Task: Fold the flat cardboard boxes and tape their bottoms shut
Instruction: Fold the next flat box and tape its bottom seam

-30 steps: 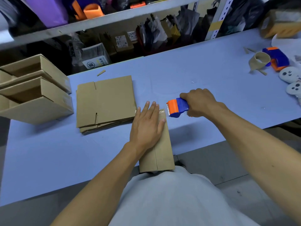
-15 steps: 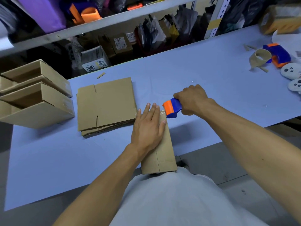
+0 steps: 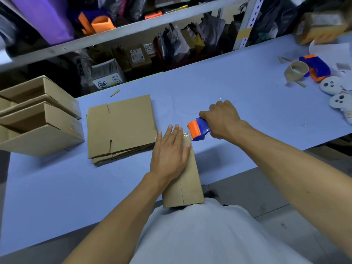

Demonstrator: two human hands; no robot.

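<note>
A folded cardboard box stands with its closed bottom flaps facing up, wedged between the table edge and my body. My left hand presses flat on those flaps with straight fingers. My right hand grips a blue and orange tape dispenser at the box's far end, where a strip of clear tape meets the cardboard just past my left fingertips. A stack of flat cardboard boxes lies to the left of the box.
Two folded open boxes are stacked at the table's left end. At the far right lie a second tape dispenser, an empty tape core and white plush toys. Cluttered shelves stand behind the blue table.
My right hand has brought the dispenser leftward to the box's far end, and tape now touches the cardboard. My left hand has stayed flat on the flaps.
</note>
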